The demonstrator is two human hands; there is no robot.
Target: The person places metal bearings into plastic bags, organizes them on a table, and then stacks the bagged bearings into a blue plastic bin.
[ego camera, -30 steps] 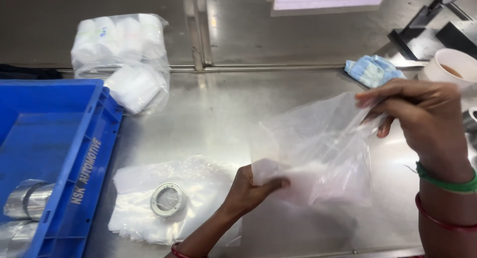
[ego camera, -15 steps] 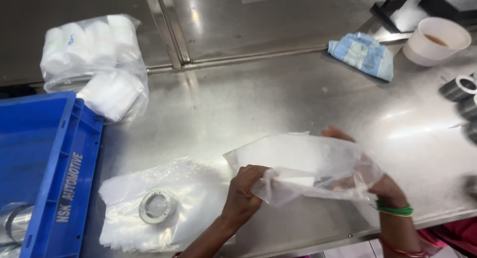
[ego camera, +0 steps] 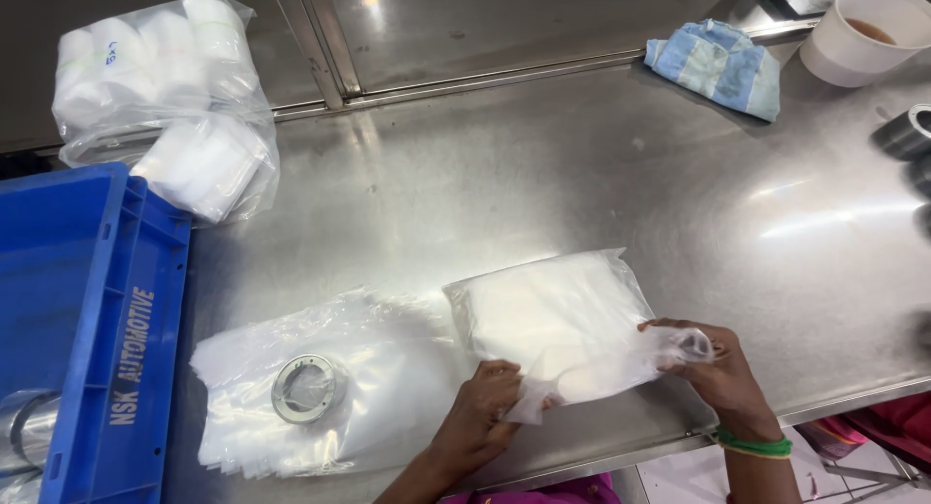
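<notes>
A clear plastic bag (ego camera: 553, 320) lies flat on the steel table near its front edge. My left hand (ego camera: 482, 417) pinches the bag's near left corner. My right hand (ego camera: 720, 368) grips its crumpled right end. To the left lies a stack of flat clear bags (ego camera: 388, 378) with a metal bearing ring (ego camera: 308, 388) resting on top of it.
A blue plastic crate (ego camera: 87, 310) stands at the left with wrapped metal rings (ego camera: 24, 431) inside. A bag of white packets (ego camera: 165, 97) sits behind it. At the back right are a blue cloth (ego camera: 718, 65), a white cup (ego camera: 868, 33) and metal rings (ego camera: 907, 133).
The bag was held up open in the air; both hands have brought it down and laid it flat on the table near the front edge.
</notes>
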